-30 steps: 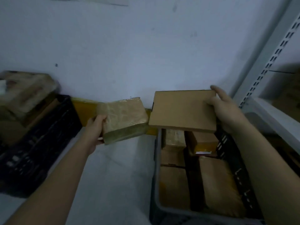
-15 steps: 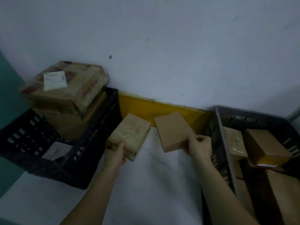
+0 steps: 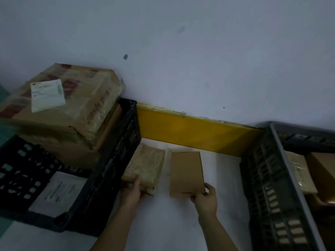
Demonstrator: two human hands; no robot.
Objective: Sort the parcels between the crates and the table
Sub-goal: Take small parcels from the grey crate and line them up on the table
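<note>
My left hand (image 3: 133, 191) grips the near end of a tape-wrapped brown parcel (image 3: 146, 165) that lies low over the white table (image 3: 163, 223), right beside the black crate (image 3: 108, 178). My right hand (image 3: 205, 197) pinches the near corner of a flat plain cardboard parcel (image 3: 185, 172) at the table's middle. Whether either parcel rests fully on the table I cannot tell. The two parcels lie side by side, a small gap between them.
The black crate on the left holds a big taped box with a white label (image 3: 59, 105) and a white sheet at its bottom. A grey crate (image 3: 272, 178) on the right holds more parcels (image 3: 301, 171). A yellow strip (image 3: 190, 131) runs along the wall behind.
Both hands have brought their parcels from above the grey crate leftward and down to the table between the crates. The view has swung left and down.
</note>
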